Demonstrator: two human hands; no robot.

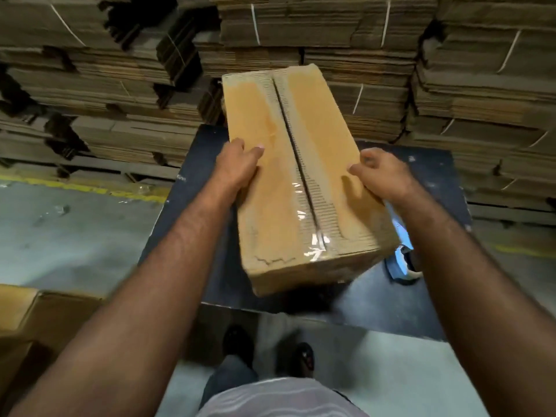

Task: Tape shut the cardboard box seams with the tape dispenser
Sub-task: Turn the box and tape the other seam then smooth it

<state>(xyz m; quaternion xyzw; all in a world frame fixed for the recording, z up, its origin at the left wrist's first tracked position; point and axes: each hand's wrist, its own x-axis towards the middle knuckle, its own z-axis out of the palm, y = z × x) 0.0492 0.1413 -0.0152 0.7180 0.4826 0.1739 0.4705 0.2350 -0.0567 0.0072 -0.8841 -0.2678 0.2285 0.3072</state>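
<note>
A long cardboard box (301, 182) lies on a dark worktop (192, 176), its length running away from the person and turned a little to the left. Its 2 top flaps meet at a centre seam (296, 155) that runs the full length. Clear tape (313, 236) covers only the near stretch of that seam and folds over the near end; the far stretch of the seam is bare, with a dark gap showing between the flaps.

The left hand (237, 167) holds the box's left top edge, thumb lying on the top face and the other fingers wrapped down the side, out of sight. The right hand (379, 173) is at the right top edge, its grip loosely curled with the fingertips touching the cardboard; whether it actually clasps the edge cannot be told.

A blue tape dispenser (401, 254) lies on the worktop just beside the box's near right corner, partly hidden under the right forearm, held by neither hand.

Behind the worktop stand tall stacks of flattened cardboard (346, 34), bundled with white strapping. Another brown carton (45, 314) sits at the lower left on the grey floor (75, 233).
</note>
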